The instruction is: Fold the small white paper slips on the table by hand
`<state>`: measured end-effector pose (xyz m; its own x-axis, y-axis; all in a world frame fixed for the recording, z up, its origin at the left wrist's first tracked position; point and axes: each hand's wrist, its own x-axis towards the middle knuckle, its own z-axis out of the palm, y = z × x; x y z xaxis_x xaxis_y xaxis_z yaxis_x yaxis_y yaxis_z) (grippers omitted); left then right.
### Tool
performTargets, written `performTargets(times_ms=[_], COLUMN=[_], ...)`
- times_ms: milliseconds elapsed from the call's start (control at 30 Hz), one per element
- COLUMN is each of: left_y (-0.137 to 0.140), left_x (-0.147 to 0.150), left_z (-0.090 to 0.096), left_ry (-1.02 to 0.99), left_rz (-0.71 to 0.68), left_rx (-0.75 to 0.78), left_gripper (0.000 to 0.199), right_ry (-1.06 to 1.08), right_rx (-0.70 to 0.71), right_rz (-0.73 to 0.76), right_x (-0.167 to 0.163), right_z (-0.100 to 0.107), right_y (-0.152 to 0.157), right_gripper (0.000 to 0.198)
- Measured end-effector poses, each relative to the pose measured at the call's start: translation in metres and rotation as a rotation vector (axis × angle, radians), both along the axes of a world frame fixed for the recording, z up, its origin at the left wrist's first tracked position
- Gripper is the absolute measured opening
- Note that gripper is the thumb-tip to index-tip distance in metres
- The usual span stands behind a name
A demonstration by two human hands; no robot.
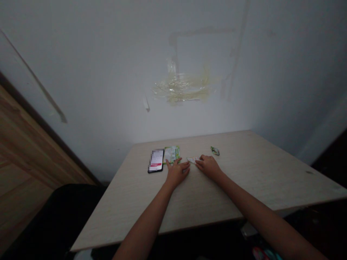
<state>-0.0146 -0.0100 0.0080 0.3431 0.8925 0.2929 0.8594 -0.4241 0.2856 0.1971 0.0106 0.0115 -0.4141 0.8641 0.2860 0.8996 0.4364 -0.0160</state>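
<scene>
My left hand [177, 174] lies on the table with its fingers apart. Its upper fingertips reach the lower edge of a green and white printed packet [171, 153], and its other fingertips are close to the left end of a small folded piece [193, 159]. That piece is flat, whitish with coloured print, and looks like a folded wrapper. Fingers of my right hand [208, 166] are bent and closed over its right end, hiding part of it. Left of the packet, a phone [156, 160] with a lit screen rests flat. A small crumpled green packet [215, 150] sits beyond my right hand.
The pale wooden table [227, 202] stands close to a white wall [108, 72] with peeling clear tape [184, 86] on it. A dark rounded shape [70, 202] is at the left, beside wooden panelling [27, 144]. Blurred objects lie below the table's front edge.
</scene>
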Motion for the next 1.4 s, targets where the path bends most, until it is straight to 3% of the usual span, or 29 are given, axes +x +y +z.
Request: performTargets(times_ms=[1000,1400], left_y=[0.0025,0.0029], left_x=[-0.0014,0.0021], left_z=[-0.0063,-0.0061], left_ry=[0.047,0.120], left_rz=[-0.025,0.045], left_rx=[0.007,0.045], left_gripper=[0.036,0.039], right_ry=[-0.028,-0.047], right_rx=[-0.006,-0.041], right_rz=[0.019,0.032], right_x=[-0.0024,-0.0040], right_z=[-0.0008,0.0011], right_y=[0.0028,0.0039], right_gripper=[0.034,0.037])
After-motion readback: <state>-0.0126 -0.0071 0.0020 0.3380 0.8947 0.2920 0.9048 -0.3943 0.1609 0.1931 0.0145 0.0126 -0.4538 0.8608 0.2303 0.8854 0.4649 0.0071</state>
